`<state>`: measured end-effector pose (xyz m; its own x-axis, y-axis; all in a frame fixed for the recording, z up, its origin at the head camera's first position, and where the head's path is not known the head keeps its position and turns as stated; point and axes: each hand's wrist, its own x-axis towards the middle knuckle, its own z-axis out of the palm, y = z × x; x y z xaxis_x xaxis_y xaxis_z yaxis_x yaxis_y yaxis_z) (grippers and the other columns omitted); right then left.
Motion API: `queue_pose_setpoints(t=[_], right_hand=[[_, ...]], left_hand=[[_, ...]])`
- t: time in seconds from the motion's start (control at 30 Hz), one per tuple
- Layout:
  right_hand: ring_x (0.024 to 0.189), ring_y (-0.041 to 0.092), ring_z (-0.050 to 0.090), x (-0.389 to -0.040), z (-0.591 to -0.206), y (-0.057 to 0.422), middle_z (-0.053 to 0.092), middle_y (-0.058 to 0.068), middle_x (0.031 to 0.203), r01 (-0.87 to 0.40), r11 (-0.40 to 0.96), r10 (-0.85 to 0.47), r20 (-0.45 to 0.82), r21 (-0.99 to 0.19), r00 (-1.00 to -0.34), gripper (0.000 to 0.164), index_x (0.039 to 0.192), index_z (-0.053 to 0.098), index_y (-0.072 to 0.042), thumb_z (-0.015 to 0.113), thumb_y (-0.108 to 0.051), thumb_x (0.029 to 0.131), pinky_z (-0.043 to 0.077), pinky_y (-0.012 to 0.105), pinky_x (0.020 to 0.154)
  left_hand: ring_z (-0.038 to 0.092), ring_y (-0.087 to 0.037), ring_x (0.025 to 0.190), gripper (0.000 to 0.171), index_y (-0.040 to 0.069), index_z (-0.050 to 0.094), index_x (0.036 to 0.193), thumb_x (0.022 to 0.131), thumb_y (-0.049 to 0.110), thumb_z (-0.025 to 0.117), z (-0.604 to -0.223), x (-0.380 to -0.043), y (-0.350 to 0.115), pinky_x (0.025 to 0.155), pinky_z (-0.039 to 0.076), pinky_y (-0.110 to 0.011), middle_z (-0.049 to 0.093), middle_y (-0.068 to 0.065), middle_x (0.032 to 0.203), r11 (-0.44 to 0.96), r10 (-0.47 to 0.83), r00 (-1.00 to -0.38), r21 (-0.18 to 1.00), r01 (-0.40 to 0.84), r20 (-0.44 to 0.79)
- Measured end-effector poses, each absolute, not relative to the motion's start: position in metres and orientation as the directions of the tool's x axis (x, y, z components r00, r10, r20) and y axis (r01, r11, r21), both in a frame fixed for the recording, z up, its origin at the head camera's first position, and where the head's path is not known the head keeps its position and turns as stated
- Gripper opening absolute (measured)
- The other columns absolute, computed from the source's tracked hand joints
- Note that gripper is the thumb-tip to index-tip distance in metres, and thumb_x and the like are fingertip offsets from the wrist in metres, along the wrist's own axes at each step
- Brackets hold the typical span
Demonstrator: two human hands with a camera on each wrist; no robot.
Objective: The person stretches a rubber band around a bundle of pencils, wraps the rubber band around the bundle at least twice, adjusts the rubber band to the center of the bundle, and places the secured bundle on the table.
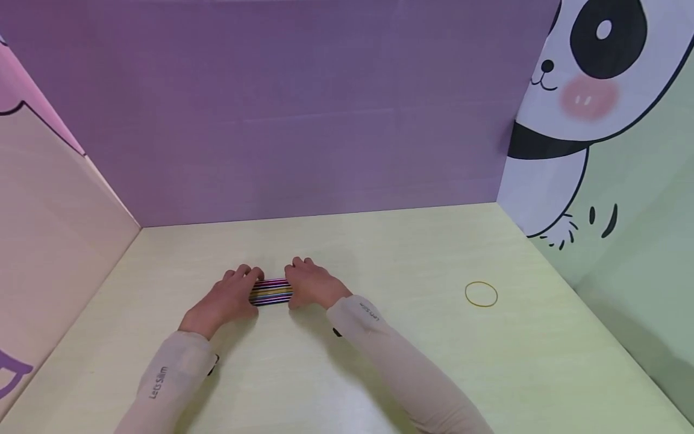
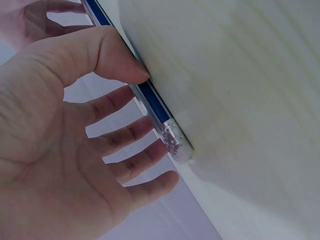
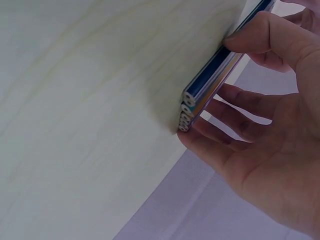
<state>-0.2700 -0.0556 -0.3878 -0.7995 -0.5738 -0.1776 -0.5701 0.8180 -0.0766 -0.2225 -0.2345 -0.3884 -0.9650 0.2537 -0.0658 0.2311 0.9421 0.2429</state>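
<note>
Several striped pencils (image 1: 271, 291) lie side by side in a flat row on the table, between both hands. My left hand (image 1: 230, 299) holds the row's left part, thumb on the near side and fingers along the far side. A pale eraser (image 2: 184, 154) in a silvery ferrule (image 2: 171, 132) sticks out past the left thumb. My right hand (image 1: 314, 286) grips the right part in the same way, its thumb (image 3: 247, 37) against a dark blue pencil (image 3: 207, 72). Flat, unsharpened pencil ends (image 3: 187, 109) show in the right wrist view. The hands cover parts of the row.
A thin yellow rubber band (image 1: 481, 294) lies on the pale wooden table (image 1: 412, 253), well to the right of the hands. A purple wall (image 1: 325, 120) stands behind, with a pinkish panel (image 1: 59, 229) at left and a panda-printed panel (image 1: 623, 211) at right.
</note>
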Motion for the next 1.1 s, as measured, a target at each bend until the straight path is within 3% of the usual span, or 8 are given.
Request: queue_pose_setpoints(t=[0.53,1.1], right_hand=[[0.099,0.016,0.047,-0.2725,-0.3874,-0.0563,0.054,0.0,0.114,-0.588,0.807,-0.588,-0.152,-0.055,-0.794,0.048,0.125,0.06,-0.012,0.078,-0.031,0.084,0.049,0.025,0.083],[0.097,0.018,0.053,-0.2689,-0.3887,-0.062,0.058,0.001,0.11,-0.612,0.79,-0.607,-0.09,0.031,-0.789,0.028,0.113,0.064,-0.014,0.073,-0.023,0.089,0.053,0.031,0.077]], left_hand=[[0.045,-0.043,0.105,0.056,0.003,0.049,0.126,0.077,0.002,0.078,-0.3884,-0.2285,-0.2302,0.088,0.043,-0.065,0.047,-0.021,0.119,0.958,0.242,-0.967,0.181,0.224,-0.083],[0.046,-0.038,0.09,0.04,0.003,0.054,0.111,0.077,0.001,0.076,-0.3898,-0.2292,-0.227,0.076,0.042,-0.056,0.048,-0.018,0.098,0.964,0.245,-0.968,0.118,0.236,-0.062]])
